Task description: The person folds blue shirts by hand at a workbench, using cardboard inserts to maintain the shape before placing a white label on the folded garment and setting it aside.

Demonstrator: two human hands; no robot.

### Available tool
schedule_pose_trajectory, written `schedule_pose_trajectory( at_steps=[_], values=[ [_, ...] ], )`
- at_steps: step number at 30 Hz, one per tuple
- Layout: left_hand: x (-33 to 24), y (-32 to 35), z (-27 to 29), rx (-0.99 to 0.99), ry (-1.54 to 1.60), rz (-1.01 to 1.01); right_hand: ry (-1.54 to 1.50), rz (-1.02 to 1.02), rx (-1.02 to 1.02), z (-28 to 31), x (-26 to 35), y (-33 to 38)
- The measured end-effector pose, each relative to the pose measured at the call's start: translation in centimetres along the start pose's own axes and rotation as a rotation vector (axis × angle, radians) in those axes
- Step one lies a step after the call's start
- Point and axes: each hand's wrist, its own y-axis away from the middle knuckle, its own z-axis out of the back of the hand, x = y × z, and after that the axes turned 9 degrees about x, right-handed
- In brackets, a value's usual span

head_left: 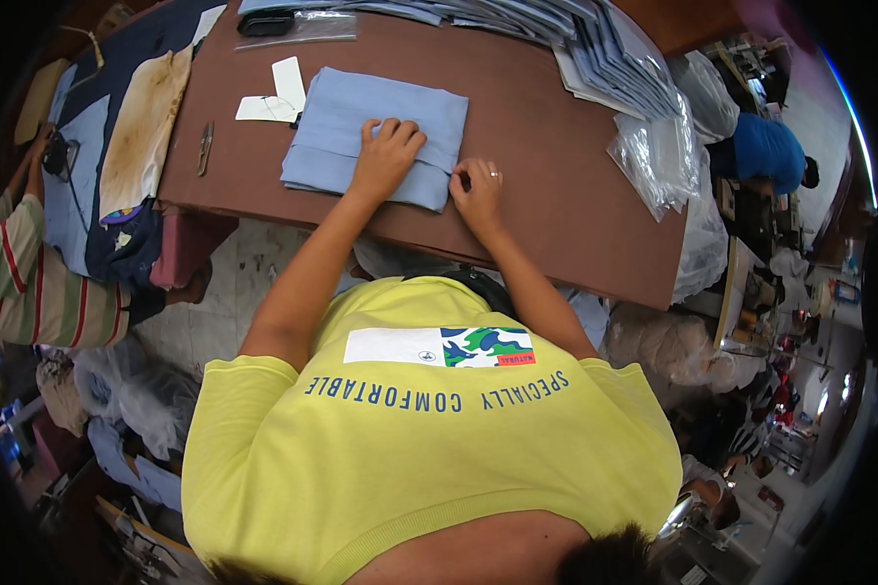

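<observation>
A folded light blue garment (371, 107) lies on the brown-covered table in front of me, with a fold line running across its lower part. On top of it rests my left hand (385, 164), its fingers bent and slightly apart against the cloth. My right hand (478, 197), with a ring on one finger, pinches the garment's right edge between thumb and forefinger. White paper tags (281, 95) on a thin string lie by the garment's upper left side.
Small thread snips (206, 148) lie left of the garment. Stacked folded blue garments (610, 58) and clear plastic bags (654, 161) line the table's far right. A black object (265, 23) sits on a plastic bag at the back. On the left, another person holds an iron (57, 154) on blue cloth.
</observation>
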Motion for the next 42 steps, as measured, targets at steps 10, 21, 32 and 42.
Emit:
schedule_pose_trajectory(
  at_steps=[10, 21, 32, 42],
  values=[
    [6.0, 4.6, 4.1, -0.148, 0.223, 0.694, -0.059, 0.087, -0.064, 0.9, 0.7, -4.7],
    [11.1, 2.6, 2.1, 0.246, 0.26, 0.927, -0.362, -0.162, 0.321, -1.4, 2.1, -8.0],
    [-6.5, -10.8, 6.9, 0.227, 0.967, 0.213, -1.942, -0.385, 0.18, 9.1, -0.7, -4.4],
    [-15.9, -8.9, -1.9, 0.127, 0.924, 0.039, -1.77, -0.836, -0.298, 13.0, -13.6, 6.9]
  ],
)
